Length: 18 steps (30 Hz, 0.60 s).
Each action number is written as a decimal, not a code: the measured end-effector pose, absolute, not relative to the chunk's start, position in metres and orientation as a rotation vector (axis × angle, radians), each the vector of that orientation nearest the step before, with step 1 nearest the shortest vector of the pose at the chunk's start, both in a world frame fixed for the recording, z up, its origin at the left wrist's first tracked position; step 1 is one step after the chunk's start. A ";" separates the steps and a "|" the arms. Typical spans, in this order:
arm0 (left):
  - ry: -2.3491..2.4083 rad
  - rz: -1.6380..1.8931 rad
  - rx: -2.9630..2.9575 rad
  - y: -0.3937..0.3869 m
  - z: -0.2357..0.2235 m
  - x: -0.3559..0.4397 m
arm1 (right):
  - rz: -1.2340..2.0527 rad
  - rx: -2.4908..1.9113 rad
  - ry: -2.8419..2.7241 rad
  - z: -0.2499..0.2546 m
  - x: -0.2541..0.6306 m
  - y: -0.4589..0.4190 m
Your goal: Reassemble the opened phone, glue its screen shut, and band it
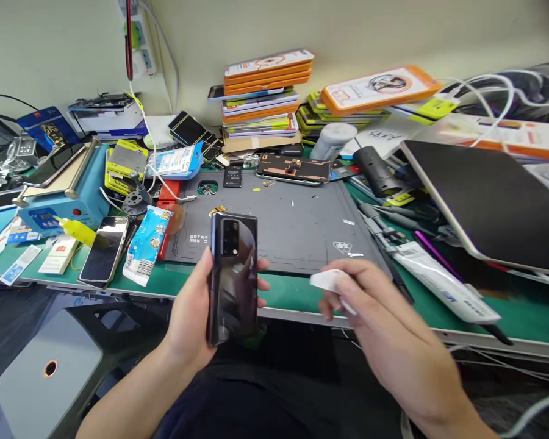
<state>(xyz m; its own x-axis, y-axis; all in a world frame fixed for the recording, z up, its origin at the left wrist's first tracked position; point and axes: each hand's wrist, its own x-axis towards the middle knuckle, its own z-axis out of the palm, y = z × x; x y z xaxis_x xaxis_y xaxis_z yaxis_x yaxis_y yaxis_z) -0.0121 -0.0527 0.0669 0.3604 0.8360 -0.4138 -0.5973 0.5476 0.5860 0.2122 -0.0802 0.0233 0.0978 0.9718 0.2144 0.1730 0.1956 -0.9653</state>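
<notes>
A dark, glossy smartphone (234,280) is upright in my left hand (190,305), its back and camera block facing me. The thumb lies along its left edge, and fingertips show past its right edge. To the right, my right hand (384,323) pinches a small white piece (327,280) that looks like tissue or a wipe, held apart from the phone. Both hands are over the front edge of the bench. Behind them lies a grey work mat (297,225), bearing small scraps, a phone battery (232,177) and an opened phone (294,167).
At left are a blue heating device (68,201), another phone (104,250) and a blue-white packet (149,244). Orange boxes (268,73) are stacked at the back. On the right are a laptop (494,201), a white tube (443,280) and tools. A grey stool (50,366) stands below left.
</notes>
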 end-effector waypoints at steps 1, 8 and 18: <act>0.801 0.939 0.418 -0.054 0.067 -0.009 | 0.973 -1.206 -1.305 0.023 0.206 -0.077; 1.021 0.965 0.775 -0.043 0.069 0.013 | 1.276 -1.034 -1.187 0.022 0.157 -0.086; 1.023 0.816 1.016 -0.029 0.071 0.011 | 1.487 -0.803 -0.974 0.014 0.171 -0.079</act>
<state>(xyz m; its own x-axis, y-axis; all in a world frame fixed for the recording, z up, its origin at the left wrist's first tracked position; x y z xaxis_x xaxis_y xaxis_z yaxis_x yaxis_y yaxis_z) 0.0111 -0.0294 0.0707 0.3223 0.9021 -0.2869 -0.0794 0.3278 0.9414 0.1709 -0.0793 0.0141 -0.1387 0.9898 0.0332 -0.4261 -0.0294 -0.9042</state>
